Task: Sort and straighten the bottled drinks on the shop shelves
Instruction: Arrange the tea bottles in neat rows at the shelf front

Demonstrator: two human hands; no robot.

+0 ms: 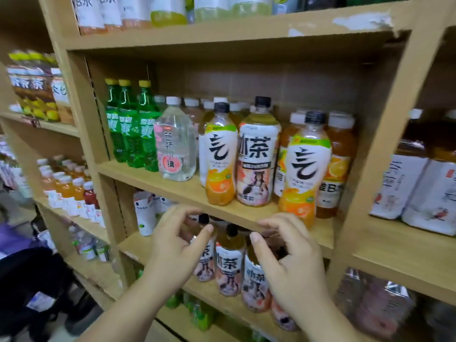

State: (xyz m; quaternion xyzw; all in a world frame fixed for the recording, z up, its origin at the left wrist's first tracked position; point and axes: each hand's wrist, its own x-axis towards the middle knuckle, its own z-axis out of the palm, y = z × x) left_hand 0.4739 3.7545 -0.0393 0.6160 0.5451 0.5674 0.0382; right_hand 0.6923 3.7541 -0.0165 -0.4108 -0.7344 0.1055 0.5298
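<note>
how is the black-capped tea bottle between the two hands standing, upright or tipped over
Upright. The tea bottle stands on its base on the shelf board, black cap on top, label reading right way up.

Your tan wooden shelving [187,188] carries three clear-green plastic soda bottles [130,134] with yellow caps and white label lettering. Next you see a clear square water bottle [175,146] with a white cap and a pink grapefruit print. The two orange juice bottles [220,156] wear black caps and white labels edged lime green, with a bold black brushstroke and orange slices below. One shelf down, your amber tea bottles [229,262] have black caps and white labels with black characters over a pinkish figure print.
</note>
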